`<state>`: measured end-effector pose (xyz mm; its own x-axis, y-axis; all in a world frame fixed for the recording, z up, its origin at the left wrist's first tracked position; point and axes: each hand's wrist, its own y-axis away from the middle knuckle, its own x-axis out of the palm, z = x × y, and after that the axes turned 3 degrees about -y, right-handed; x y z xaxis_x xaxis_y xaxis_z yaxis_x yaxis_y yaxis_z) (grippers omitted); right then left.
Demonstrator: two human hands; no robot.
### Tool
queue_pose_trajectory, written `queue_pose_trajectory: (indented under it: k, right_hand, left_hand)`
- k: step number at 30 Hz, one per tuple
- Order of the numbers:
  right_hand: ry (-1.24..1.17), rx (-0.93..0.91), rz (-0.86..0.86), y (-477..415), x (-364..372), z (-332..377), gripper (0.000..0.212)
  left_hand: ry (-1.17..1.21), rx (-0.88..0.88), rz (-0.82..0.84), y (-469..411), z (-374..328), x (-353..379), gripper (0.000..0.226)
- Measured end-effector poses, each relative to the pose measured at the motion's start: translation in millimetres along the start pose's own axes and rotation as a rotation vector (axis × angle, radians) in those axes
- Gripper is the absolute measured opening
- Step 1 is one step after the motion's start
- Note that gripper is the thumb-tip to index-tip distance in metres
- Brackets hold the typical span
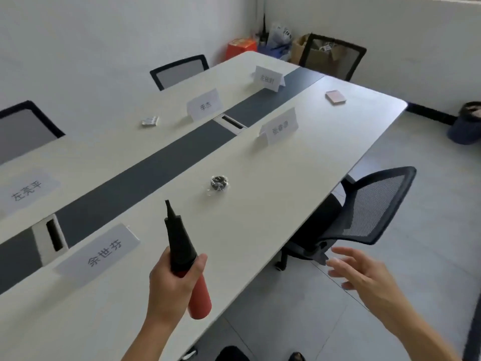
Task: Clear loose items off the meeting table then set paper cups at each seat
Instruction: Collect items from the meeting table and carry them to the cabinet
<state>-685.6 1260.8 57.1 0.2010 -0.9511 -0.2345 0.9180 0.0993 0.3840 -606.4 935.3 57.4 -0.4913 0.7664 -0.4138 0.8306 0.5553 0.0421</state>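
Observation:
My left hand (171,282) grips a hand pump (182,246) with a black pointed nozzle and a red barrel, held above the near edge of the white meeting table (260,230). My right hand (364,272) hovers open over the floor to the right of the table, fingers spread, holding nothing. On the table lie a black roll wrapped in clear plastic (219,183), a small silver packet (150,121) and a pink card box (335,96). No paper cups are in view.
Several folded white name cards (281,126) stand along the table beside its dark centre strip (145,175). Black mesh chairs (364,212) sit round it. Boxes and bags (276,40) fill the far corner, and a dark bin (466,123) stands at the right.

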Motion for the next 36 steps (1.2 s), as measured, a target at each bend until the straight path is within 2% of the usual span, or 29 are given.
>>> queue_pose_trajectory:
  k: [6, 12, 17, 22, 25, 28, 33, 36]
  right_hand:
    - [0.083, -0.020, 0.162, -107, 47, 44, 0.021]
    - [0.146, -0.027, 0.253, -187, 122, 87, 0.025]
    - [0.270, -0.050, 0.248, -260, 194, 101, 0.032]
    - [0.666, -0.226, 0.196, -336, 269, 88, 0.048]
    - [0.870, -0.291, 0.283, -373, 307, 69, 0.063]
    - [1.108, -0.344, 0.387, -392, 330, 46, 0.072]
    - [1.197, -0.495, 0.360, -398, 339, 23, 0.053]
    - [1.135, -0.571, 0.368, -404, 332, 24, 0.039]
  left_hand:
    - [-0.011, -0.149, -0.197, -53, 20, -19, 0.031]
    - [0.004, -0.159, -0.225, -136, 28, -33, 0.031]
    - [0.018, -0.177, -0.219, -183, 37, -36, 0.045]
    - [-0.008, -0.243, -0.240, -203, 53, -36, 0.041]
    - [-0.017, -0.311, -0.282, -201, 61, -36, 0.032]
    - [-0.013, -0.372, -0.324, -193, 67, -35, 0.037]
    - [-0.026, -0.441, -0.346, -187, 77, -32, 0.032]
    - [-0.021, -0.418, -0.333, -191, 74, -28, 0.041]
